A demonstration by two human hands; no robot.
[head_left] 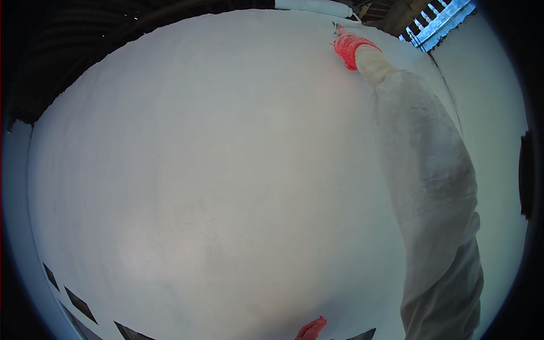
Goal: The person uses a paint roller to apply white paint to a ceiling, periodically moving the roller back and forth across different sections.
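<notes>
My right hand (350,50), in a red glove with a pale cuff, reaches high up the white wall (226,158). It is closed on the handle of a paint roller, and the grip is partly hidden. The roller's pale cylindrical sleeve (313,7) lies along the wall's top edge, cut off by the upper rim of the view. Low in the picture, my left hand (311,328) shows only its red-gloved fingers, stretched out close to the wall and holding nothing visible. A pale, stained sleeve (425,158) covers my right arm.
Dark roof timbers (79,39) run above the wall's uneven top. A slatted opening (445,22) lets in light at the upper right. The right side wall (493,102) meets this one at a corner with a dark crack. Dark diamond-shaped gaps (80,305) line the lower left.
</notes>
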